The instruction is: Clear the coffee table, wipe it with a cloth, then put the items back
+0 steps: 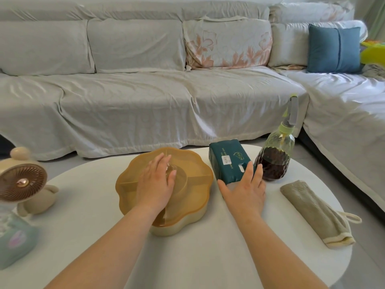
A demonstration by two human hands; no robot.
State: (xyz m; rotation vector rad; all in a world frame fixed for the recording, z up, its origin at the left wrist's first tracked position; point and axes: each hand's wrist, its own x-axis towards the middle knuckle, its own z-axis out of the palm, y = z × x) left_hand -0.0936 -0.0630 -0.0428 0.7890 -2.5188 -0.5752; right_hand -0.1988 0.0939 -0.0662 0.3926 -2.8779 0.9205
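An amber flower-shaped snack box with a clear lid stands in the middle of the white oval coffee table. My left hand lies on the lid, its fingers curled over the clear knob at the centre. A dark green tissue pack lies just right of the box. My right hand rests on the pack's near end, fingers and thumb spread around it. A folded grey-beige cloth lies at the table's right.
A spray bottle with dark liquid stands behind the tissue pack. A small beige desk fan and a pale green pouch sit at the table's left edge. A covered grey sofa runs behind, with a blue cushion.
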